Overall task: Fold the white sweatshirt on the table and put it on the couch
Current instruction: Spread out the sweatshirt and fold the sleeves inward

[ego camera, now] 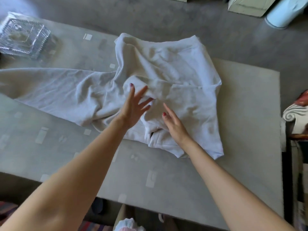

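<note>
Forearms: both of mine enter from the bottom edge, bare, and converge on the cloth at the table's middle.
Table (183,189): grey-green top with pale square marks; I see its near edge along the bottom and its right edge by a carved chair arm (293,114).
Open room on the table: a broad bare strip lies between the near edge and the cloth, and a bare band on the right between the cloth and the table's right edge.
White sweatshirt (175,67): lies rumpled on the table, body bunched right of centre, its far hem reaching about to the table's far edge.
Sleeve (55,87): runs flat to the left from the body and leaves my view at the left edge.
Near corner of the cloth: well short of the near table edge, with a small dark gap showing among the folds by my right wrist.
Glass dish (25,37): far left corner of the table, well apart from the body of the sweatshirt.
Left hand (133,107): fingers spread wide and flat, fingertips touching a raised fold in the middle; I see no cloth pinched.
Right hand (173,124): fingers straight and close together, palm angled down, lying on the cloth just beside the left; it clasps nothing.
Floor: grey carpet beyond the far edge.
</note>
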